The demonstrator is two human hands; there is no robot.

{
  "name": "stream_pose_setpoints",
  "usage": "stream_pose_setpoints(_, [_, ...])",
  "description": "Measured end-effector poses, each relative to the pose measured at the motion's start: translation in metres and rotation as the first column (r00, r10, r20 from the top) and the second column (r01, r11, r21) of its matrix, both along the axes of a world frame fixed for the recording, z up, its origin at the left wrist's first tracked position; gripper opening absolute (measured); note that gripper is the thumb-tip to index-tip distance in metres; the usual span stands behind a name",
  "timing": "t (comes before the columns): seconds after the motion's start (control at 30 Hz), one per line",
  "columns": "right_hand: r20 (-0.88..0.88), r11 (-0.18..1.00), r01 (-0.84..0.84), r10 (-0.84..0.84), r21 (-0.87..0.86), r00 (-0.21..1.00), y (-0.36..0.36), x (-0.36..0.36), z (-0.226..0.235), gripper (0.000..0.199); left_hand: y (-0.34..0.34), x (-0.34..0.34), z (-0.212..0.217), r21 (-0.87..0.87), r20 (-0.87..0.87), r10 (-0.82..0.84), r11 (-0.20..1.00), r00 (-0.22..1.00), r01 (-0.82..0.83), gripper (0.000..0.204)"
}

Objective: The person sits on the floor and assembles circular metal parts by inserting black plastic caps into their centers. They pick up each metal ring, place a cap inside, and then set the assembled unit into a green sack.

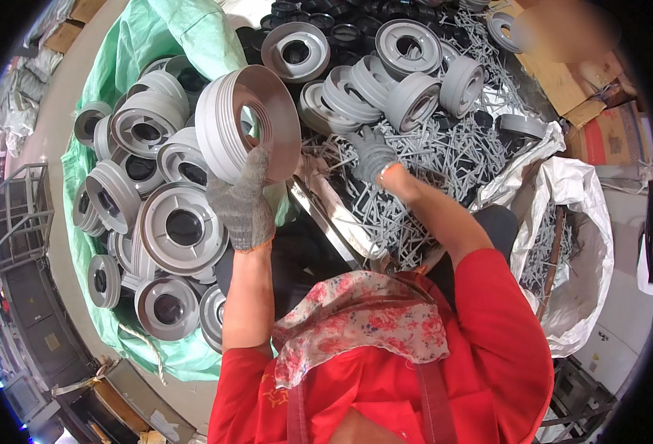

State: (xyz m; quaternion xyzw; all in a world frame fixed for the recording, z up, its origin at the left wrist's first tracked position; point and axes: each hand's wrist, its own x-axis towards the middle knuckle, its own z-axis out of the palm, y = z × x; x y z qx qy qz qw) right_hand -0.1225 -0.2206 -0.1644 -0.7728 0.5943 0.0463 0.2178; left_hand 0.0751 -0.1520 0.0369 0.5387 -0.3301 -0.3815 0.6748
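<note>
The left hand [241,203], in a grey knitted glove, grips the lower wall of a light grey, round, ridged plastic ring [278,122] and holds it tilted, the hollow side partly facing the right. The right hand [373,154], gloved likewise, has its fingers loosely spread over a heap of thin grey plastic sticks [459,148]; nothing shows gripped in it, though what lies beneath its fingers is hidden.

The step in hand looks like passing or sorting rings one at a time, with this one at the sack side. The next move seems to call for a steady left grip while the ring is lowered, and for the right hand to find a firm edge on another piece.

Counted out: one ring is in the left hand. Left of and below that hand, one pale green woven sack [186,29] holds at least a dozen similar grey rings [153,214]; overlaps prevent an exact count. Just beyond the right hand lie seven clear grey rings [413,103], plus one partly hidden. Two more sit farther to its right: one dark-topped grey ring [522,126] and one pale ring [501,31]. Well right of that hand stands one white woven sack [589,214] with more sticks. The sticks, and the black plastic rings [345,35] farther beyond, are too many to count.
</note>
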Motion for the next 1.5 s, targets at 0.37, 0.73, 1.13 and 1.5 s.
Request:
stream_pose_setpoints(0.37, [0.66, 0.959, 0.166, -0.277, 0.228, 0.699, 0.001, -0.041, -0.032, 0.112, 0.002, 0.005, 0.0, 0.048, -0.003, -0.067, 0.997, 0.998, 0.067, 0.044])
stream_pose_setpoints(0.73, [-0.062, 0.994, -0.079, 0.084, 0.079, 0.995, 0.006, 0.005, 0.004, 0.111, 0.0, 0.0, 0.008, 0.064, -0.182, 0.026, 0.998, 0.983, -0.014, 0.033])
stream_pose_setpoints(1.13, [-0.224, 0.949, -0.314, 0.313, 0.033, 0.923, -0.006, 0.008, -0.01, 0.093, 0.002, 0.003, 0.004, 0.092, -0.055, -0.034, 0.995, 0.998, 0.039, 0.036])
stream_pose_setpoints(1.5, [-0.091, 0.957, -0.287, 0.29, 0.044, 0.953, -0.02, -0.006, -0.013, 0.057, 0.004, 0.006, -0.001, 0.119, -0.043, -0.062, 0.991, 0.997, 0.067, 0.038])
